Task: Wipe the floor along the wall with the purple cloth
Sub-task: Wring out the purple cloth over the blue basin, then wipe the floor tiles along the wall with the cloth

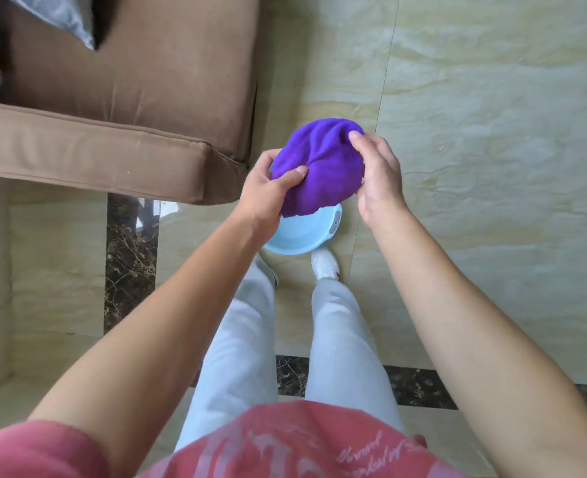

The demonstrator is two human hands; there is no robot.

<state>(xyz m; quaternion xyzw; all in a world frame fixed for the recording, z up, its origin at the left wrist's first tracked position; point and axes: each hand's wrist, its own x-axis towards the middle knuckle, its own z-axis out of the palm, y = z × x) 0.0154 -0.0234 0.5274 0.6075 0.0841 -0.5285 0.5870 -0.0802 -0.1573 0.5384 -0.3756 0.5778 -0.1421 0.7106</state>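
A bunched purple cloth (319, 167) hangs in the air between both hands, above the floor. My left hand (267, 191) pinches its lower left side with thumb on top. My right hand (376, 174) grips its right edge, fingertips on the upper fold. Directly below the cloth a light blue basin (302, 236) stands on the cream marble floor (474, 150), partly hidden by the cloth and my left forearm. No wall base is identifiable in this view.
A brown sofa (112, 115) fills the upper left, its corner close to my left hand. My feet in white shoes (324, 263) stand just behind the basin. Dark marble strips (130, 263) cross the floor at left and below.
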